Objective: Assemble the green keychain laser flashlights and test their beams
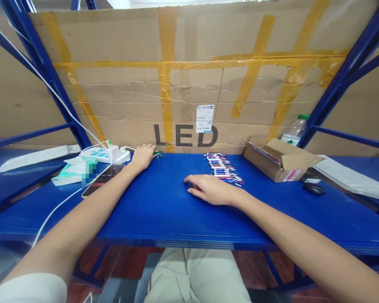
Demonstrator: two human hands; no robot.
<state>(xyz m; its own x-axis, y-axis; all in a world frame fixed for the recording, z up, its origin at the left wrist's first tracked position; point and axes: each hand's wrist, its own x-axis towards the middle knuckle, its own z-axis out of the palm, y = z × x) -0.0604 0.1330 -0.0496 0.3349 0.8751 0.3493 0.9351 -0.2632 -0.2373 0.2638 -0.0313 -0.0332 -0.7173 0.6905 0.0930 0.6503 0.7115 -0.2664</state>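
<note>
Two hands lie on the blue shelf (164, 210). The left hand (142, 157) reaches to the back edge, its fingers curled onto a small green keychain piece (158, 154) with a dark tip, which sits against the cardboard wall (189, 84); whether they pinch it cannot be told. The right hand (210, 189) rests palm down, fingers loosely bent over something hidden beneath. Just beside it runs a row of small keychain lights (222, 167), red, white and blue with metal clips. A phone (102, 180), a power strip (105, 153) and an open carton (279, 159) lie further out.
</note>
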